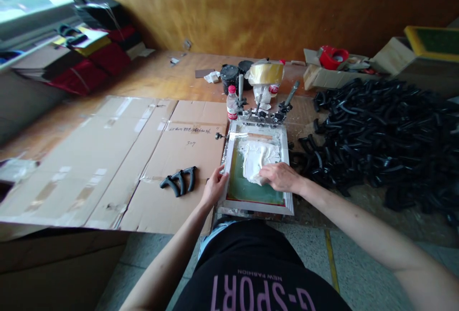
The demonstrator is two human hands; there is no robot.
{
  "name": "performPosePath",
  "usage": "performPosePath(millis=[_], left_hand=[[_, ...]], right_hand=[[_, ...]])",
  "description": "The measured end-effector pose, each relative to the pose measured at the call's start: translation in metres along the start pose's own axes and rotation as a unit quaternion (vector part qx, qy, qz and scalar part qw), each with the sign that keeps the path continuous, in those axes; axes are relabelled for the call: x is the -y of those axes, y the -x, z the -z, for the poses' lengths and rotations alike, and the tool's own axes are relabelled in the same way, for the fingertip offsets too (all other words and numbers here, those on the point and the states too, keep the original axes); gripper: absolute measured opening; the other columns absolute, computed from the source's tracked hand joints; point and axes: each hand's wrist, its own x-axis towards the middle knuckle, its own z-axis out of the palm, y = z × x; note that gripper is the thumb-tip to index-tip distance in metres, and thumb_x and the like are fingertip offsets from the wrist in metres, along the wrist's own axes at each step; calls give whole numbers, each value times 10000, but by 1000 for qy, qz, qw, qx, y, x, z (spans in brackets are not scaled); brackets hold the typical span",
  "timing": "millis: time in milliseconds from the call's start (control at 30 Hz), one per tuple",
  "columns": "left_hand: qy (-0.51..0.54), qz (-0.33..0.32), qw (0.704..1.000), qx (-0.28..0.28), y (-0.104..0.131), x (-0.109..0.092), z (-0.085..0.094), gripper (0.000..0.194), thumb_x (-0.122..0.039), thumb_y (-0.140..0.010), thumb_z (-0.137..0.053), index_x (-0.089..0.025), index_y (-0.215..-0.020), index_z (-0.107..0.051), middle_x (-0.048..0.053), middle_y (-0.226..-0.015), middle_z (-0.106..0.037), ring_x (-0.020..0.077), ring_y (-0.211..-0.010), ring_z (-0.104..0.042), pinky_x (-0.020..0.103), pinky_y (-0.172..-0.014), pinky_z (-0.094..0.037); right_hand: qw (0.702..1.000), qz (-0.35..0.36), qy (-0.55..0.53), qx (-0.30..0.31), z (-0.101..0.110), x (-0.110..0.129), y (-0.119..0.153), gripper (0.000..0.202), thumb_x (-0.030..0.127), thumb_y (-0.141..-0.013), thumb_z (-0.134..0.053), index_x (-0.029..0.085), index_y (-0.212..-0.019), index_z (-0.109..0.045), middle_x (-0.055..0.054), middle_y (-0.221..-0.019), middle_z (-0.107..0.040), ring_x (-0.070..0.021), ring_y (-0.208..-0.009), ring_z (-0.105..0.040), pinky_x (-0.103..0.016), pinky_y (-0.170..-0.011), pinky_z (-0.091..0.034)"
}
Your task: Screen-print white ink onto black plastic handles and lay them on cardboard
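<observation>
A screen printing frame (258, 205) with a pale rim and green mesh (244, 192) lies in front of me, fixed at its far end to a metal clamp (263, 119). Thick white ink (255, 155) is spread over the upper and middle mesh. My left hand (215, 185) grips the frame's left edge, its fingertips partly hidden. Over the mesh, at the lower right of the ink, my right hand (280, 176) is closed; whatever it holds is hidden by the fingers and ink. Several black curved plastic parts (179, 180) lie in a row left of my left hand.
A large heap of black curved parts (373, 124) covers the right side. Flattened cardboard (103, 158) lies on the left. Behind the frame stand a red-capped bottle (232, 103), black tubs (229, 76) and a roll of yellowish tape (265, 73). An open carton (322, 80) sits farther back.
</observation>
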Motion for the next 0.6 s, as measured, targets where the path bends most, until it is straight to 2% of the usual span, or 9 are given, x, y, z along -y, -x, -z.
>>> performPosePath(millis=[100, 167, 233, 300, 367, 433, 533, 600], left_hand=[[12, 0, 1000, 1, 0, -1, 1, 569, -519, -811, -573, -174, -1262, -610, 12, -739, -651, 162, -669, -592, 266, -644, -462], [17, 1, 1000, 5, 0, -2, 1, 586, -530, -804, -575, -173, -1268, -605, 12, -736, -651, 163, -663, -590, 266, -639, -457], [19, 4, 1000, 8, 0, -2, 1, 596, -536, -799, -576, -173, -1272, -603, 11, -731, -648, 161, -656, -585, 261, -625, -448], [28, 13, 999, 11, 1, -3, 1, 610, -538, -797, -581, -173, -1285, -594, 10, -729, -644, 156, -647, -578, 251, -603, -435], [47, 22, 998, 23, 3, -9, 4, 637, -541, -796, -593, -177, -1318, -568, 1, -718, -631, 147, -632, -565, 236, -578, -417], [77, 26, 996, 39, 8, -22, 11, 667, -550, -795, -611, -185, -1349, -537, -13, -700, -611, 130, -601, -540, 218, -545, -390], [138, 17, 989, 46, 15, -52, 27, 648, -595, -822, -578, -192, -1329, -557, -31, -652, -570, 98, -523, -476, 197, -479, -332], [182, 7, 982, 38, 16, -79, 36, 614, -639, -853, -503, -180, -1242, -625, -26, -627, -554, 88, -479, -446, 199, -439, -312]], right_hand=[[996, -52, 10, -69, -5, -2, -5, 135, 108, -858, -545, 194, -886, -646, -34, -878, -673, -170, -820, -597, -251, -667, -397], [993, -52, 24, -104, -16, 1, -3, 206, 72, -868, -502, 178, -949, -659, -62, -933, -674, -174, -855, -595, -259, -702, -413], [995, -21, 15, -100, -24, 5, 2, 229, 56, -858, -500, 175, -960, -668, -62, -927, -673, -171, -842, -596, -261, -704, -426], [996, -15, -9, -93, -24, 7, 2, 176, 94, -855, -546, 188, -932, -673, -40, -878, -669, -168, -809, -604, -257, -678, -435], [992, -51, -28, -113, -12, 3, -9, 115, 180, -866, -603, 211, -950, -676, -23, -877, -673, -169, -801, -616, -257, -668, -445], [982, -108, -39, -151, 11, -9, -28, 227, 264, -859, -659, 244, -1085, -664, -22, -963, -686, -176, -834, -626, -265, -692, -459], [960, -200, -34, -195, 54, -41, -48, 513, 346, -831, -708, 272, -1316, -558, -45, -1050, -685, -183, -827, -625, -287, -714, -463], [929, -275, -29, -247, 80, -70, -41, 526, 401, -881, -639, 239, -1365, -514, -61, -1014, -690, -175, -791, -617, -296, -724, -453]])
